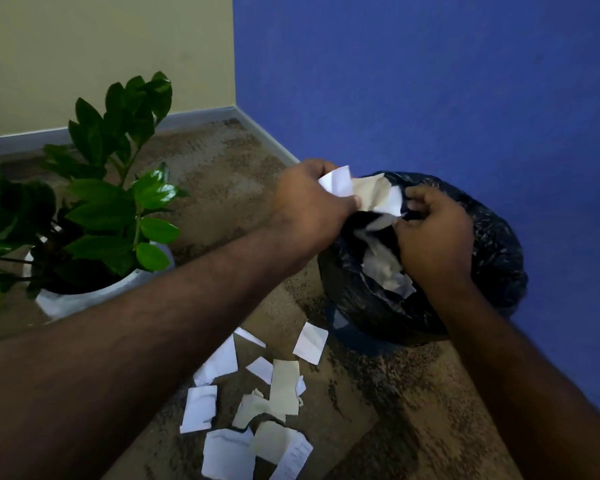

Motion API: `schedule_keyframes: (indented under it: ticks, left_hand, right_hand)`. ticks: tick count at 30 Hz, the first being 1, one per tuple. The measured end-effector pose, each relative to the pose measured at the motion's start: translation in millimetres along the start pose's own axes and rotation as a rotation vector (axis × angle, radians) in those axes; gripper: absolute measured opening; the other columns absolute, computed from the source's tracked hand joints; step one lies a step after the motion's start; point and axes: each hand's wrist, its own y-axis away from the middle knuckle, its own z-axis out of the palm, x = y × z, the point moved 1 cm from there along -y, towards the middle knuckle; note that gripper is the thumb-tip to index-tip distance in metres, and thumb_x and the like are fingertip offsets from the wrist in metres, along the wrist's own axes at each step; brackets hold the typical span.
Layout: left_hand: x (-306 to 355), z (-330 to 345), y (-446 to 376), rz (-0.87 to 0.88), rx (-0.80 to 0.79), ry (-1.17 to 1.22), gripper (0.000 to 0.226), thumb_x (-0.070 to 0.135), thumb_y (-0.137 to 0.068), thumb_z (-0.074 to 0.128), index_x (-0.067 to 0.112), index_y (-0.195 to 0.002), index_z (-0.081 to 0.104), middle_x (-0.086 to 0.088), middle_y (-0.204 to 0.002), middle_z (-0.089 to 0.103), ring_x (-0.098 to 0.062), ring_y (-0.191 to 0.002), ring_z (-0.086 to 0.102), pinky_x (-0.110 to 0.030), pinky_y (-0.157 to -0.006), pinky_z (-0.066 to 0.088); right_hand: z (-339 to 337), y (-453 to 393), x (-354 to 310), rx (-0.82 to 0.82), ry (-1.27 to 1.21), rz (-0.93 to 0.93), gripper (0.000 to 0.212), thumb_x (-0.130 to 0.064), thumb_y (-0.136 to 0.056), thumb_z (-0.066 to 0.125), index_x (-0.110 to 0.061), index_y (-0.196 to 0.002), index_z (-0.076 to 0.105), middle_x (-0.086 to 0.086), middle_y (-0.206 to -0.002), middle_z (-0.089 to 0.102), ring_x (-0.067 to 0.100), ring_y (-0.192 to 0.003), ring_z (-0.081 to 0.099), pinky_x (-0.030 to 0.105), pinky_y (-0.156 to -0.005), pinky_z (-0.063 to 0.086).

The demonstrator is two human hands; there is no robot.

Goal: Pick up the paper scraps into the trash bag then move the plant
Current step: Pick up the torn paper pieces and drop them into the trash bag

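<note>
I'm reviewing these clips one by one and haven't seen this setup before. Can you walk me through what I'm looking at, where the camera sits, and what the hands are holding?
There is no machine here: a person wears one camera on the head, looking down at bare arms. The left hand has a grip on a bunch of paper scraps over the open black trash bag, which already holds paper. The right hand pinches at the scraps' edge. More loose scraps lie on the carpet. A potted plant stands to the left.
</note>
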Motion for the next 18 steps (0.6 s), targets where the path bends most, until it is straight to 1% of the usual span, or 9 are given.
schedule_keyframes:
  ticks: [3, 7, 9, 10, 12, 13, 14, 16, 18]
  left_hand:
    - [0, 11, -2, -0.062, 0.020, 0.034, 0.028, 0.017, -0.072, 0.082, 0.021, -0.090, 0.061, -0.002, -0.090, 0.067, -0.021, -0.082, 0.067, -0.040, -0.071, 0.061]
    - [0, 22, -1, -0.167, 0.050, 0.149, 0.033, 0.020, -0.075, 0.081, 0.019, -0.102, 0.060, -0.002, -0.094, 0.068, -0.020, -0.083, 0.068, -0.037, -0.072, 0.061]
    - [3, 28, 0, -0.218, -0.072, 0.210, 0.045, 0.030, -0.080, 0.078, 0.018, -0.116, 0.054, 0.001, -0.101, 0.063, -0.016, -0.085, 0.065, -0.031, -0.070, 0.058]
    - [5, 32, 1, -0.266, -0.167, 0.246, 0.058, 0.039, -0.080, 0.076, 0.016, -0.126, 0.049, 0.000, -0.109, 0.062, -0.017, -0.092, 0.066, -0.032, -0.075, 0.057]
    - [6, 37, 2, -0.347, -0.356, 0.340, 0.084, 0.059, -0.072, 0.071, 0.017, -0.138, 0.040, -0.008, -0.126, 0.062, -0.029, -0.108, 0.065, -0.044, -0.090, 0.054]
    - [7, 37, 2, -0.349, -0.416, 0.362, 0.090, 0.064, -0.070, 0.067, 0.018, -0.141, 0.039, -0.009, -0.129, 0.061, -0.029, -0.111, 0.064, -0.045, -0.092, 0.053]
    - [7, 36, 2, -0.332, -0.458, 0.377, 0.088, 0.065, -0.073, 0.063, 0.017, -0.142, 0.039, -0.007, -0.130, 0.062, -0.024, -0.111, 0.064, -0.040, -0.091, 0.053]
    - [7, 32, 4, -0.278, -0.464, 0.391, 0.062, 0.055, -0.089, 0.055, 0.014, -0.135, 0.048, 0.001, -0.120, 0.065, -0.011, -0.105, 0.063, -0.026, -0.085, 0.050]
    - [4, 27, 8, -0.214, -0.413, 0.388, 0.043, 0.041, -0.095, 0.054, 0.011, -0.126, 0.057, 0.002, -0.112, 0.067, -0.010, -0.103, 0.063, -0.027, -0.091, 0.050]
  right_hand:
    - [-1, 0, -1, -0.005, -0.014, 0.004, 0.037, -0.007, -0.081, 0.066, -0.015, -0.117, 0.065, 0.002, -0.104, 0.069, 0.021, -0.094, 0.065, 0.029, -0.085, 0.049]
    - [0, 2, -4, 0.041, -0.049, -0.013, 0.028, -0.008, -0.084, 0.059, -0.013, -0.110, 0.067, -0.001, -0.089, 0.066, 0.017, -0.085, 0.064, 0.028, -0.077, 0.050]
    - [1, 3, -4, 0.043, -0.063, -0.027, 0.024, -0.009, -0.087, 0.055, -0.013, -0.108, 0.067, -0.001, -0.086, 0.066, 0.017, -0.079, 0.063, 0.026, -0.071, 0.047]
    - [1, 2, -4, 0.042, -0.070, -0.034, 0.023, -0.010, -0.088, 0.054, -0.013, -0.107, 0.066, 0.000, -0.086, 0.067, 0.017, -0.078, 0.063, 0.026, -0.069, 0.046]
    - [1, 2, -4, 0.039, -0.078, -0.036, 0.022, -0.009, -0.088, 0.052, -0.012, -0.105, 0.066, 0.001, -0.087, 0.068, 0.017, -0.080, 0.064, 0.028, -0.071, 0.049]
    - [0, 2, -5, 0.037, -0.084, -0.032, 0.023, -0.008, -0.088, 0.052, -0.011, -0.105, 0.067, 0.001, -0.088, 0.068, 0.016, -0.083, 0.064, 0.029, -0.074, 0.050]
    - [0, 2, -5, 0.035, -0.091, -0.027, 0.024, -0.006, -0.087, 0.052, -0.011, -0.105, 0.067, 0.000, -0.088, 0.067, 0.015, -0.085, 0.064, 0.027, -0.076, 0.051]
    - [-1, 3, -7, 0.029, -0.104, -0.036, 0.025, -0.004, -0.088, 0.052, -0.010, -0.107, 0.066, 0.000, -0.089, 0.067, 0.012, -0.086, 0.064, 0.023, -0.075, 0.051]
    - [0, 7, -9, 0.017, -0.135, -0.070, 0.023, -0.004, -0.088, 0.053, -0.010, -0.106, 0.067, 0.000, -0.090, 0.068, 0.011, -0.085, 0.065, 0.027, -0.076, 0.054]
